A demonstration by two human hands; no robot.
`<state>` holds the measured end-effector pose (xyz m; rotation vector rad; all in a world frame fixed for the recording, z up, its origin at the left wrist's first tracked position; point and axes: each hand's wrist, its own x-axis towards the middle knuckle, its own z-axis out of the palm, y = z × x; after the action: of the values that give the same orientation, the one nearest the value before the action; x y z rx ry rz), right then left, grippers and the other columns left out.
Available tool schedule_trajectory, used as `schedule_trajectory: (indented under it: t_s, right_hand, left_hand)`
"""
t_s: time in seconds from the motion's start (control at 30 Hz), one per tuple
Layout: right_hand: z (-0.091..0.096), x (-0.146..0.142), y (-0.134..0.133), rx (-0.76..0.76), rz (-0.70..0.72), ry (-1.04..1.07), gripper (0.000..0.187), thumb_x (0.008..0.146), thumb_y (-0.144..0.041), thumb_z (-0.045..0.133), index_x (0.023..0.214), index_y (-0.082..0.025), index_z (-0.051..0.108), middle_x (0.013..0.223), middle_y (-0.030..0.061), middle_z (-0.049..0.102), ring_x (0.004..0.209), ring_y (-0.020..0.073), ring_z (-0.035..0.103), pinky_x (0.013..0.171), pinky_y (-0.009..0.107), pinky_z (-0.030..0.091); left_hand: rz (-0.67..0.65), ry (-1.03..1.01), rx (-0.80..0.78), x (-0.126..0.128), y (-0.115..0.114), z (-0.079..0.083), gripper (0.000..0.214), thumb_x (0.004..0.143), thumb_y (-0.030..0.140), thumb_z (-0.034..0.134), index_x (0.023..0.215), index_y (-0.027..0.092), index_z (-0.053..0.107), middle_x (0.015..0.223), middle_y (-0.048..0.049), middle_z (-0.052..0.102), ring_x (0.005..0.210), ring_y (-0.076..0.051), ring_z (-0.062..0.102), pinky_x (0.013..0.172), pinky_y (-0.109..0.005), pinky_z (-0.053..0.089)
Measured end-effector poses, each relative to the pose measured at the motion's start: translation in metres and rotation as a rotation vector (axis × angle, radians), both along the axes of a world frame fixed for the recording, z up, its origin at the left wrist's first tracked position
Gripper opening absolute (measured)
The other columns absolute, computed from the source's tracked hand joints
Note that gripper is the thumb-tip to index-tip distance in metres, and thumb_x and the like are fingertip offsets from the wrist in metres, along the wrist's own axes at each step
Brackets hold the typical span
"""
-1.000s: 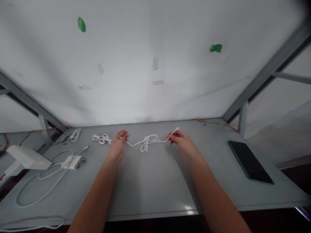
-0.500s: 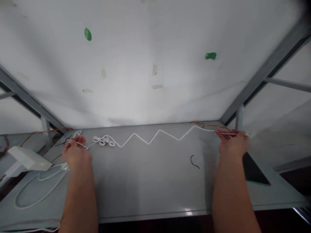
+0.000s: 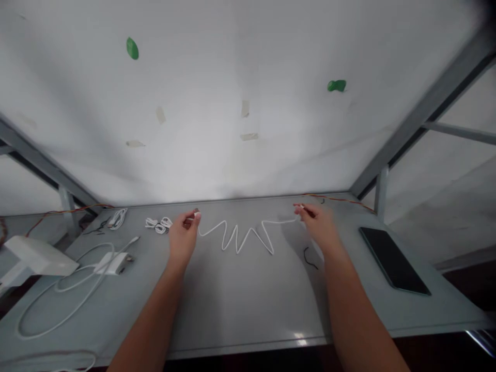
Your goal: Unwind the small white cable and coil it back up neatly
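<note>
The cable [image 3: 237, 252] zigzags across the table [image 3: 248, 299], probably light and springy, best held by its ends: the left hand [image 3: 185, 232] pinches one, the right hand [image 3: 320, 222] the other. A tie [image 3: 308, 260] near that hand could snag; bundles [image 3: 157, 225] sit beside the left hand, the tablet [image 3: 393, 258] farther right.

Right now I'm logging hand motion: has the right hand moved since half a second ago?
Yes: the right hand has moved left, away from the metal post on the right.
</note>
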<state>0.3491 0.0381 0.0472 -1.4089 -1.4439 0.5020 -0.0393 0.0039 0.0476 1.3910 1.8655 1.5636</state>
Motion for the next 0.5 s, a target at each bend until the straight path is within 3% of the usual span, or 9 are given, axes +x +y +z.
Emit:
schedule_trajectory:
  t_s: [0.13,0.23,0.37,0.5]
  right_hand:
    - [0.002,-0.003,-0.005,-0.194,0.090,0.100,0.044,0.068,-0.060,0.080,0.080,-0.018,0.078,0.064,0.0052,0.071,0.053,0.0166,0.057,0.052,0.029,0.044]
    - [0.008,-0.008,-0.009,-0.260,0.108,0.184,0.041,0.061,-0.056,0.088,0.066,-0.019,0.071,0.054,0.0018,0.064,0.046,0.0138,0.050,0.046,0.028,0.038]
    - [0.010,-0.013,-0.011,-0.262,0.142,0.282,0.037,0.059,-0.051,0.090,0.064,-0.020,0.072,0.063,0.0050,0.071,0.049,0.0149,0.056,0.053,0.030,0.046]
    - [0.012,-0.020,-0.012,-0.289,0.230,0.313,0.032,0.066,-0.051,0.085,0.071,-0.019,0.079,0.083,0.0102,0.079,0.062,0.0188,0.068,0.067,0.035,0.056]
  left_hand:
    - [-0.077,-0.042,-0.082,-0.002,0.003,-0.008,0.058,0.075,0.064,0.071,0.105,0.015,0.077,0.076,-0.0044,0.071,0.068,-0.020,0.063,0.065,-0.030,0.049]
    - [-0.073,-0.157,-0.111,-0.007,0.007,-0.013,0.061,0.072,0.065,0.074,0.106,0.014,0.077,0.072,-0.0030,0.069,0.065,-0.018,0.062,0.063,-0.029,0.048]
    - [-0.057,-0.279,-0.090,-0.011,0.009,-0.011,0.062,0.068,0.064,0.077,0.103,0.013,0.076,0.072,-0.0021,0.069,0.059,-0.015,0.058,0.061,-0.027,0.046]
    - [-0.068,-0.266,-0.103,-0.008,0.009,-0.010,0.059,0.065,0.064,0.079,0.098,0.014,0.077,0.068,-0.0018,0.068,0.060,-0.016,0.059,0.060,-0.028,0.046]
